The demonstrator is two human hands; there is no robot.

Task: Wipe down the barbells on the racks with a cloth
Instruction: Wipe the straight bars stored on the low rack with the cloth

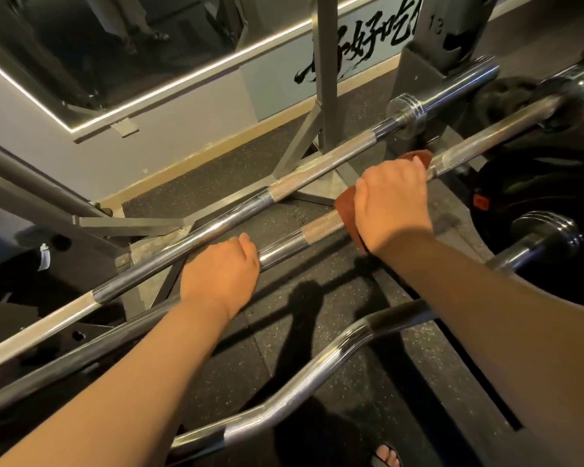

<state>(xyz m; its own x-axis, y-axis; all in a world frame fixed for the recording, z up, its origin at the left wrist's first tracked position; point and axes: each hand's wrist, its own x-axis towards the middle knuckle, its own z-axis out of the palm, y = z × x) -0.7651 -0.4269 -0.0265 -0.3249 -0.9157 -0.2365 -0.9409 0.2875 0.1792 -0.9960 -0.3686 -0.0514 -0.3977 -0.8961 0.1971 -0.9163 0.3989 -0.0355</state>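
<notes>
Rust-brown cloth [346, 202] wraps middle barbell [321, 225]; right hand [393, 203], fingers curled round both. Left hand [221, 271] grips bare shaft, nearer and left of cloth. Bar's long axis runs near-left to far-right; wipe likely slides along it.

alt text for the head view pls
The right hand grips a reddish-brown cloth wrapped round the middle barbell, while the left hand holds the same bar further left. Another straight barbell lies behind it and a bent curl bar in front.
</notes>
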